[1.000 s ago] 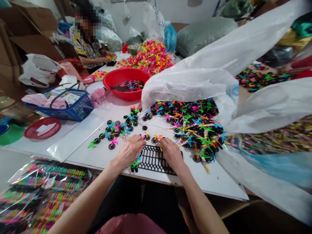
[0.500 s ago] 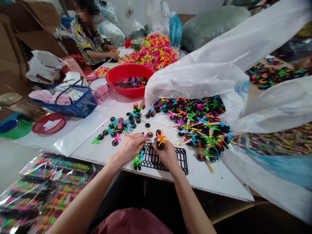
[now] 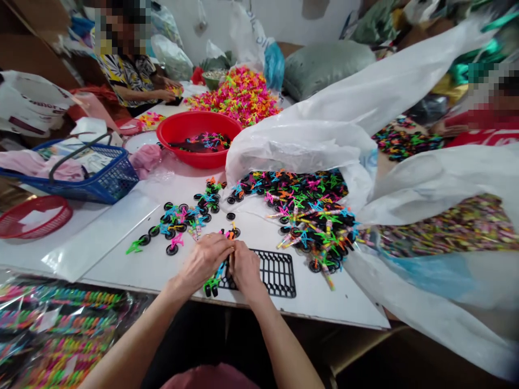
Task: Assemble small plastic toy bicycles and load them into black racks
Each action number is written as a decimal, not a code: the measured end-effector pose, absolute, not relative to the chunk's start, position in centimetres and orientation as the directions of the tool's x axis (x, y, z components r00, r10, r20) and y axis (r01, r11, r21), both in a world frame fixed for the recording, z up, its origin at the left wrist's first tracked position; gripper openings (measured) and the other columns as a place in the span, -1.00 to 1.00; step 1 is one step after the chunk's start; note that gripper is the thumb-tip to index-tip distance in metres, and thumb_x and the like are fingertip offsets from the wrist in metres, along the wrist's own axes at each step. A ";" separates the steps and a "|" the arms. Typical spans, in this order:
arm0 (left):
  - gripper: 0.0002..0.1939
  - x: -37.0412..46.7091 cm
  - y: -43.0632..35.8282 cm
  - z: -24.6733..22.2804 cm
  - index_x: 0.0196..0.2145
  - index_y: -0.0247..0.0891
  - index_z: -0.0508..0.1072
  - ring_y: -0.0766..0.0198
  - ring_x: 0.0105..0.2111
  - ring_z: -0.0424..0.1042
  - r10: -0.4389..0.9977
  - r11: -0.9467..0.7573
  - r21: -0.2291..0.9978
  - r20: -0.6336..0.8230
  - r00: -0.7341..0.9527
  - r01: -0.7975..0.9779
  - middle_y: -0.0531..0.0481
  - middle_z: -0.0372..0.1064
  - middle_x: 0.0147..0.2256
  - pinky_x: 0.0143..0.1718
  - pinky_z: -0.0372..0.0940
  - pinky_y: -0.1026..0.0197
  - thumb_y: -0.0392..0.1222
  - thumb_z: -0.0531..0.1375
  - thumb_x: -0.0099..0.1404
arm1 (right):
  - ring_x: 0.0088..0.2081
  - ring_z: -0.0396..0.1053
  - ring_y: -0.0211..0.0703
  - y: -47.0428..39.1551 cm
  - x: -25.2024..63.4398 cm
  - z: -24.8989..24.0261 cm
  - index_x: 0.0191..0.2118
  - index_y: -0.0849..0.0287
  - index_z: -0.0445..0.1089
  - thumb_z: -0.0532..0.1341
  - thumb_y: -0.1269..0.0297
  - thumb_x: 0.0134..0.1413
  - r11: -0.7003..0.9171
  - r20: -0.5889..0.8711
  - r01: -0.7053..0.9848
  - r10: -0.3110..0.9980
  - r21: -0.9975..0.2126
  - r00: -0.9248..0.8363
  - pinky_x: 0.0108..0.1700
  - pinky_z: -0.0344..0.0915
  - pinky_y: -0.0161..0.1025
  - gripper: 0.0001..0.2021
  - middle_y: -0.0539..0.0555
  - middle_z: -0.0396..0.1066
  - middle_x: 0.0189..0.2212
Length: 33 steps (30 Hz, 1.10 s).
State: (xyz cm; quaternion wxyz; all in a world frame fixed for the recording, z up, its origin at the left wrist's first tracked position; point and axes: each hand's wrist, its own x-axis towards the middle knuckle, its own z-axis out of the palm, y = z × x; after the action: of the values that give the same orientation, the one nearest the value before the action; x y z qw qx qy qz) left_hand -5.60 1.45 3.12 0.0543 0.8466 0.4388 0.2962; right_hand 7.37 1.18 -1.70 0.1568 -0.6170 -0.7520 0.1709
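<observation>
My left hand [image 3: 208, 258] is closed at the left end of a black plastic grid rack [image 3: 279, 273], its fingertips pressed together and meeting those of my other hand. My right hand [image 3: 245, 268] is closed over the rack, fingers curled down; the orange toy bicycle it held is mostly hidden behind the fingers. Green and blue toy bicycles [image 3: 213, 283] with black wheels stand in a row at the rack's left end, partly covered by my hands. A small yellow piece with a black wheel [image 3: 235, 232] shows just beyond my fingertips.
Loose toy bicycles [image 3: 180, 219] lie to the left; a large heap [image 3: 312, 200] spills from a white plastic bag [image 3: 300, 143] on the right. Behind are a red basin [image 3: 198, 156] and a blue basket [image 3: 97, 181]. Bagged toys [image 3: 60, 319] lie lower left. Other people sit across and at far right.
My right hand has moved left with the orange toy bicycle to the rack's left end, meeting my left hand. The view has turned right, bringing another person in at the right edge.
</observation>
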 end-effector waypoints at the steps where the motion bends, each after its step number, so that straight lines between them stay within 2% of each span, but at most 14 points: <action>1: -0.83 -5.6 1.5 3.1 -0.25 -0.31 0.44 0.23 -0.29 0.40 0.764 -0.616 0.331 0.470 0.441 0.714 -0.09 0.43 -0.32 -0.21 0.31 0.18 -0.28 0.05 0.32 | -0.38 0.39 -0.16 1.3 7.5 -1.5 -0.17 0.18 0.31 -0.05 0.34 0.18 0.186 0.010 0.873 0.979 -0.450 -0.203 -0.37 0.18 -0.29 -0.77 0.11 0.43 -0.30; 4: -0.81 -5.7 1.5 3.2 -0.25 -0.29 0.43 0.26 -0.30 0.40 0.743 -0.642 0.299 0.472 0.475 0.707 -0.06 0.41 -0.35 -0.22 0.31 0.21 -0.28 0.02 0.33 | -0.35 0.39 -0.19 3.0 9.7 -0.5 -0.20 0.16 0.36 0.04 0.33 0.13 0.265 -0.057 0.803 0.936 -0.534 -0.346 -0.33 0.20 -0.33 -0.81 0.06 0.45 -0.34; 6: -0.80 -5.8 1.3 3.3 -0.23 -0.28 0.43 0.28 -0.30 0.39 0.725 -0.664 0.285 0.472 0.502 0.691 -0.04 0.41 -0.37 -0.23 0.32 0.22 -0.28 0.01 0.34 | -0.31 0.38 -0.20 5.6 12.4 0.7 -0.18 0.14 0.39 0.09 0.33 0.11 0.310 -0.062 0.778 0.912 -0.547 -0.407 -0.27 0.22 -0.35 -0.81 0.04 0.46 -0.31; 7: -0.81 -5.9 1.2 3.4 -0.22 -0.28 0.42 0.28 -0.31 0.39 0.712 -0.676 0.275 0.481 0.511 0.684 -0.04 0.41 -0.37 -0.23 0.32 0.22 -0.29 0.01 0.34 | -0.27 0.37 -0.19 7.4 13.8 1.3 -0.15 0.15 0.39 0.09 0.35 0.11 0.313 -0.036 0.811 0.925 -0.495 -0.378 -0.23 0.22 -0.33 -0.79 0.06 0.45 -0.26; 10: -0.83 -6.1 0.7 3.1 -0.19 -0.28 0.40 0.28 -0.29 0.38 0.682 -0.699 0.250 0.515 0.519 0.671 -0.04 0.41 -0.33 -0.20 0.31 0.21 -0.31 0.03 0.32 | -0.14 0.31 -0.05 13.4 17.0 2.9 -0.11 0.22 0.38 0.03 0.42 0.12 0.153 0.117 0.973 0.984 -0.175 -0.134 -0.15 0.18 -0.22 -0.73 0.20 0.37 -0.13; 12: -0.82 -6.3 0.3 2.7 -0.16 -0.27 0.39 0.27 -0.26 0.38 0.688 -0.696 0.257 0.505 0.521 0.670 -0.05 0.41 -0.30 -0.17 0.31 0.19 -0.34 0.05 0.32 | -0.07 0.24 0.03 16.6 17.8 3.4 -0.14 0.28 0.40 -0.01 0.47 0.11 0.097 0.169 0.995 0.981 -0.006 -0.095 -0.12 0.15 -0.16 -0.72 0.28 0.31 -0.08; 13: -0.81 -6.3 0.1 2.5 -0.15 -0.27 0.38 0.27 -0.25 0.38 0.691 -0.695 0.267 0.503 0.519 0.668 -0.05 0.41 -0.29 -0.16 0.31 0.19 -0.34 0.05 0.31 | -0.05 0.21 0.05 17.7 17.8 3.5 -0.18 0.29 0.41 -0.01 0.49 0.11 0.100 0.171 0.994 0.980 0.039 -0.105 -0.10 0.13 -0.13 -0.72 0.30 0.29 -0.07; 16: -0.80 -6.7 -0.3 1.9 -0.14 -0.28 0.38 0.26 -0.24 0.37 0.687 -0.694 0.286 0.539 0.488 0.661 -0.07 0.41 -0.29 -0.15 0.31 0.19 -0.34 0.05 0.31 | -0.04 0.17 0.05 18.5 17.2 3.1 -0.26 0.26 0.43 0.00 0.43 0.14 0.147 0.180 0.987 0.971 0.058 -0.156 -0.06 0.07 -0.11 -0.75 0.28 0.28 -0.07; 20: -0.82 -6.8 1.2 1.8 -0.16 -0.28 0.39 0.26 -0.25 0.37 0.706 -0.667 0.277 0.532 0.468 0.691 -0.07 0.41 -0.30 -0.17 0.30 0.18 -0.33 0.05 0.31 | -0.10 0.20 -0.01 15.5 16.4 2.2 -0.21 0.20 0.37 0.02 0.32 0.16 0.279 0.284 0.960 0.918 0.034 -0.277 -0.08 0.06 -0.15 -0.80 0.19 0.33 -0.15; 24: -0.84 -7.1 3.9 2.8 -0.24 -0.29 0.43 0.25 -0.29 0.39 0.720 -0.656 0.274 0.505 0.475 0.703 -0.05 0.42 -0.34 -0.21 0.30 0.18 -0.28 0.06 0.31 | -0.25 0.29 -0.09 11.5 15.9 1.6 -0.24 0.21 0.36 0.01 0.35 0.17 0.353 0.237 0.933 0.915 -0.074 -0.327 -0.16 0.10 -0.22 -0.81 0.13 0.41 -0.35; 26: -0.84 -7.5 4.3 3.8 -0.25 -0.29 0.45 0.24 -0.24 0.39 0.731 -0.642 0.297 0.513 0.449 0.707 -0.07 0.43 -0.30 -0.17 0.30 0.17 -0.25 0.09 0.30 | -0.30 0.31 -0.13 9.6 15.7 1.6 -0.25 0.21 0.37 0.04 0.35 0.14 0.366 0.261 0.910 0.913 -0.193 -0.312 -0.20 0.12 -0.25 -0.82 0.10 0.41 -0.39; 29: -0.83 -8.7 2.7 5.1 -0.25 -0.29 0.46 0.25 -0.22 0.39 0.814 -0.492 0.444 0.540 0.215 0.749 -0.08 0.43 -0.27 -0.15 0.29 0.18 -0.21 0.10 0.28 | -0.40 0.29 -0.21 6.5 15.3 1.5 -0.23 0.17 0.40 0.11 0.27 0.08 0.340 0.335 0.791 0.925 -0.508 -0.183 -0.30 0.14 -0.30 -0.81 0.05 0.42 -0.40; 31: -0.80 -9.2 0.5 5.4 -0.19 -0.28 0.43 0.28 -0.28 0.40 0.879 -0.331 0.573 0.477 0.023 0.750 -0.05 0.41 -0.29 -0.21 0.31 0.21 -0.19 0.12 0.26 | -0.53 0.22 -0.27 4.5 14.7 1.0 -0.26 0.18 0.42 0.19 0.16 -0.01 0.226 0.231 0.612 0.970 -0.758 -0.072 -0.42 0.12 -0.32 -0.76 0.00 0.40 -0.48; 33: -0.64 -9.2 -2.1 4.9 -0.04 -0.26 0.35 0.27 -0.28 0.39 0.935 -0.213 0.643 0.354 -0.038 0.736 -0.05 0.39 -0.26 -0.26 0.33 0.21 -0.15 0.18 0.20 | -0.59 0.16 -0.31 2.6 13.9 0.4 -0.32 0.22 0.43 0.25 0.07 -0.12 0.047 0.040 0.356 0.999 -0.933 -0.028 -0.50 0.09 -0.33 -0.69 -0.03 0.37 -0.56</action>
State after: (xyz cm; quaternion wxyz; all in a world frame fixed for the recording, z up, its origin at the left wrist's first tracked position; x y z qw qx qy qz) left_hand -9.17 -2.09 4.90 0.1316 0.6809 0.6132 0.3782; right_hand 13.93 2.58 0.35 0.4069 -0.5663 -0.5983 0.3947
